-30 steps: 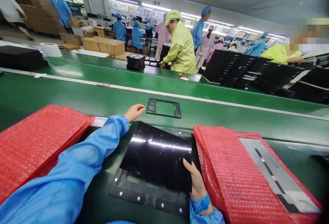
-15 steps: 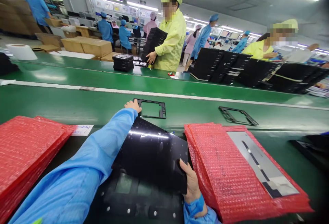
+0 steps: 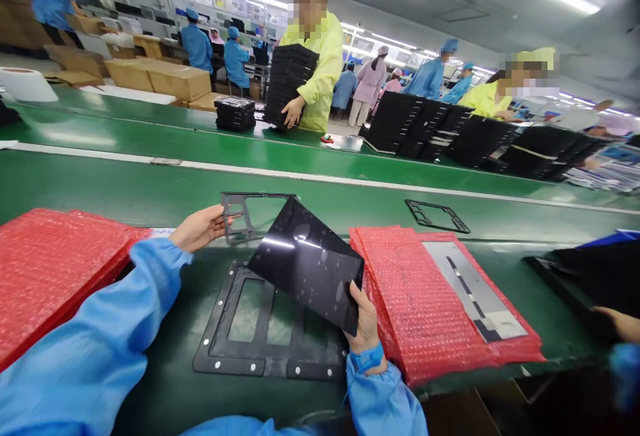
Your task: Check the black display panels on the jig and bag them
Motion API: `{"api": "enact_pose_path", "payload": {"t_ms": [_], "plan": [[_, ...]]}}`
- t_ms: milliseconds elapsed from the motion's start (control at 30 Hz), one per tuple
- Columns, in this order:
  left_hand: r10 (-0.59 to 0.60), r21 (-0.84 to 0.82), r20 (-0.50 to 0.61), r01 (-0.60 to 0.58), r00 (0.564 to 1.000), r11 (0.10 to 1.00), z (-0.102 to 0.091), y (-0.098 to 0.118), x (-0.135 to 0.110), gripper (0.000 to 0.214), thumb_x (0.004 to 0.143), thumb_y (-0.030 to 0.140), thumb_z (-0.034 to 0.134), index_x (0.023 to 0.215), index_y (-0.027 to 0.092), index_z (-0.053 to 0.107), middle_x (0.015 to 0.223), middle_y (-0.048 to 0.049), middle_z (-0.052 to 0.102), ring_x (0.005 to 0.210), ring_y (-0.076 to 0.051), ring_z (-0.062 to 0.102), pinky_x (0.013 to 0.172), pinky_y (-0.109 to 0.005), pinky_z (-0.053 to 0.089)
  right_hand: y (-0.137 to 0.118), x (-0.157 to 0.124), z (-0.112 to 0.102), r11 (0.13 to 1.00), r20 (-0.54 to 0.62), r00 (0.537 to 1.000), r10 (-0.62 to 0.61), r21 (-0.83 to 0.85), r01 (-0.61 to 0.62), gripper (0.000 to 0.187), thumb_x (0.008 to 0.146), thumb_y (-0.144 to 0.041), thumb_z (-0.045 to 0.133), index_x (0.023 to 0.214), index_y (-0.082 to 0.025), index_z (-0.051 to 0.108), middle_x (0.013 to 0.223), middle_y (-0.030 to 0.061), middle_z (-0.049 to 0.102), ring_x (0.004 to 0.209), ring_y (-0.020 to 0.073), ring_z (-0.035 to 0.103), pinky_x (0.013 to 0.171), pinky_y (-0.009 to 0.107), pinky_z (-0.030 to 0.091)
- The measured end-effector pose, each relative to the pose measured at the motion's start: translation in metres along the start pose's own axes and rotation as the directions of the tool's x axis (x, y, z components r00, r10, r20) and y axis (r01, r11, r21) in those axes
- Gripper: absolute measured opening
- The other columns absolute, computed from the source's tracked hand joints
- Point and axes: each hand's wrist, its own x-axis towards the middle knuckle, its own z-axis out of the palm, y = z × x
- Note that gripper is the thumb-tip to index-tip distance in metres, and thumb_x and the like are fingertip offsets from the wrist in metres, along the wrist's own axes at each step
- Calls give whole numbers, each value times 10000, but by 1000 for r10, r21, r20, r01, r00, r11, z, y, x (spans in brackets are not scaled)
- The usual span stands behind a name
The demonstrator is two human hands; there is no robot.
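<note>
My left hand (image 3: 204,227) grips the left side of a thin black plastic frame (image 3: 239,215) with openings in it, above the green belt. The thumb of my right hand (image 3: 366,319) lies over the corner of a glossy black display panel (image 3: 313,263), which is tilted and marked with spots. Part of the plastic frame passes behind the panel. Under both lies a larger black fixture plate (image 3: 235,349) with window openings and round silvery dots; the panel covers its upper right part.
Red bubble-wrap stacks lie at left (image 3: 65,269) and right (image 3: 400,289), the right one topped by a silvery panel (image 3: 470,283). Another black frame (image 3: 437,216) rests on the belt (image 3: 350,203). A person in yellow (image 3: 320,56) carries black trays (image 3: 290,83). Another person's hand (image 3: 620,324) shows far right.
My left hand has drawn the frame off the belt, left and towards me. My right hand has turned the panel, uncovering more of the fixture plate. The view has shifted slightly.
</note>
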Motion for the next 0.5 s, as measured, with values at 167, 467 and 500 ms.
{"api": "enact_pose_path", "payload": {"t_ms": [167,467,500], "plan": [[-28,-102,96,38,995,994,-18,-25,-74,248,880,280,552,1104,230,646,1076,-80,704,795,-162,668,592,-242,570,-7,-1,4,999,-77,997,-20,34,22,301,606,-402,806,833,-241,693,955,11,753,1158,273,603,958,403,524],[-276,82,319,264,907,961,4,-64,-131,505,855,400,590,1323,237,495,1064,-93,683,804,-174,641,618,-291,564,-17,-3,-3,988,-142,978,-152,-19,151,236,684,-406,728,871,-265,701,887,8,753,951,241,702,775,355,619],[-271,159,312,231,911,960,6,-67,-131,531,867,446,552,1346,232,471,1050,-94,682,817,-190,639,608,-300,556,-17,-4,-3,983,-115,977,-179,-52,174,238,700,-409,715,892,-267,700,902,7,752,949,243,703,773,366,620]]}}
